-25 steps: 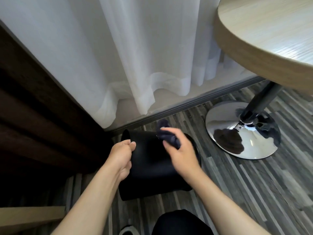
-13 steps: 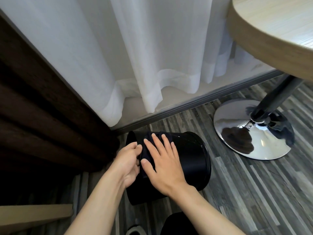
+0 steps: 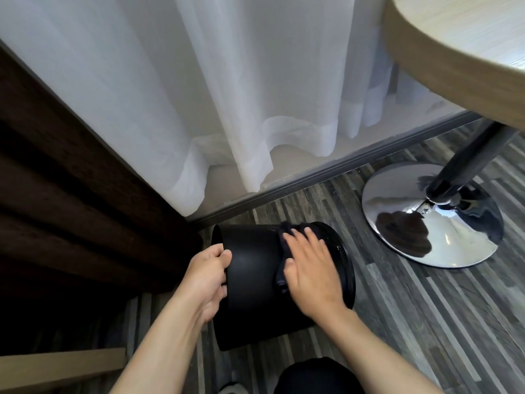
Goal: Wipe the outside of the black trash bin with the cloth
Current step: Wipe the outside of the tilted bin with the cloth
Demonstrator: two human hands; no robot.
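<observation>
Bin (image 3: 252, 282) lies tipped on the floor near the curtain. The left hand (image 3: 208, 280) curls around its left end, steadying it; the right hand (image 3: 309, 277) presses flat, fingers spread, on the cloth (image 3: 282, 251). Firm, overlapping strokes while rolling the bin would probably reach the hidden underside.
</observation>
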